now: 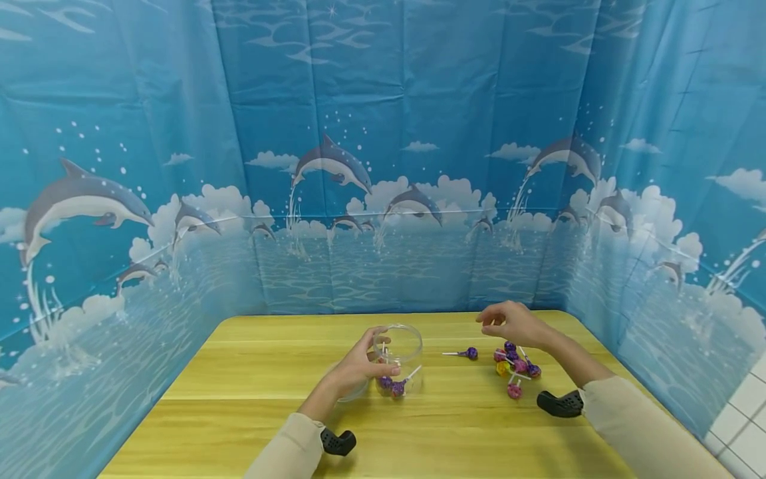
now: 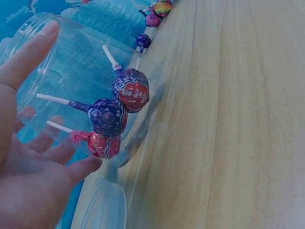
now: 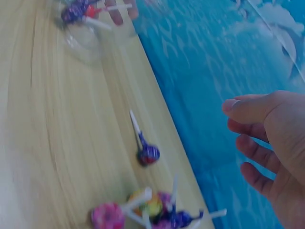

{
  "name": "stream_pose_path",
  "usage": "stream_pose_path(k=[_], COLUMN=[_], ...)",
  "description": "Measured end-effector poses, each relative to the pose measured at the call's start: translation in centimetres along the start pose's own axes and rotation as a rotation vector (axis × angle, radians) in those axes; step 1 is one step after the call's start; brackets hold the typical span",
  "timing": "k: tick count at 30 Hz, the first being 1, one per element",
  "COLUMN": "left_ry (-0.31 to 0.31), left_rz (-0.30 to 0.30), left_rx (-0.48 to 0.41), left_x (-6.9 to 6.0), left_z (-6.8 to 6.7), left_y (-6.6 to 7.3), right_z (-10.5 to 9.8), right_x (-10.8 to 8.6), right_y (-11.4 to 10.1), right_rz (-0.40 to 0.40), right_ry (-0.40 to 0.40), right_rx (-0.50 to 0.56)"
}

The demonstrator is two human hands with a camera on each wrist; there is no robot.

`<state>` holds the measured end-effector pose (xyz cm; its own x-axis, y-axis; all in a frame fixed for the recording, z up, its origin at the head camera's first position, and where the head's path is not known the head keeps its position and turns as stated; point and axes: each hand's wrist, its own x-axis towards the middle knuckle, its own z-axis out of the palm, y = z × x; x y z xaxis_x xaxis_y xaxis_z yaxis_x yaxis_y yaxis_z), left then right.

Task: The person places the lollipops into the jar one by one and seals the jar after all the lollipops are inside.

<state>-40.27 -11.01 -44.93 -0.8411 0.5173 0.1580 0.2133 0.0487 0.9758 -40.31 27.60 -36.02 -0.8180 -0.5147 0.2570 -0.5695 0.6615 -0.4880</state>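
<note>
The left hand (image 1: 358, 366) (image 2: 33, 176) grips a clear round jar (image 1: 413, 346) (image 2: 76, 62) around its side. Inside the jar are several wrapped lollipops, among them a purple one (image 2: 107, 117) and a red one (image 2: 105, 145). The right hand (image 1: 516, 324) (image 3: 281, 152) hovers above the table with bent fingers and holds nothing. Below it lies a pile of lollipops, including a yellow one (image 1: 503, 368) (image 3: 148, 206) and a pink one (image 1: 514, 391) (image 3: 108, 216). A single purple lollipop (image 1: 472, 353) (image 3: 149, 154) lies between jar and pile.
A clear lid (image 1: 354, 394) (image 2: 105, 207) lies on the wooden table (image 1: 239, 372) beside the left hand, left of the jar. A blue dolphin-print curtain (image 1: 359, 266) hangs behind the table and along its sides.
</note>
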Motion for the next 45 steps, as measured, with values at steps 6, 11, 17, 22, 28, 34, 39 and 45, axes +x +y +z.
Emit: stream_pose_path(k=[6, 11, 17, 22, 28, 34, 39, 45], left_ry=[0.002, 0.005, 0.0, -0.002, 0.002, 0.013, 0.013, 0.005], left_rz=[0.002, 0.001, 0.001, 0.003, 0.002, -0.002, 0.002, 0.006], left_rx=[0.012, 0.013, -0.002, 0.002, 0.01, 0.015, 0.001, -0.005], left_x=[0.0, 0.0, 0.0, 0.1, 0.2, 0.0, 0.0, 0.0], left_z=[0.0, 0.0, -0.1, -0.1, -0.1, -0.1, -0.1, -0.1], left_y=[0.1, 0.1, 0.0, 0.0, 0.0, -0.2, -0.2, -0.1], right_z=[-0.6, -0.8, -0.3, 0.6, 2.1, 3.2, 3.7, 3.9], right_x=[-2.0, -3.6, -5.1, -5.8, -5.9, -5.6, -5.2, -4.9], right_y=[2.0, 3.4, 5.5, 7.2, 9.1, 9.7, 9.9, 10.0], right_rz=[0.068, 0.12, 0.216, 0.263, 0.333, 0.376, 0.377, 0.383], right_ry=[0.017, 0.037, 0.048, 0.093, 0.147, 0.157, 0.168, 0.174], right_rx=[0.012, 0.017, 0.023, -0.005, -0.014, -0.012, -0.03, -0.029])
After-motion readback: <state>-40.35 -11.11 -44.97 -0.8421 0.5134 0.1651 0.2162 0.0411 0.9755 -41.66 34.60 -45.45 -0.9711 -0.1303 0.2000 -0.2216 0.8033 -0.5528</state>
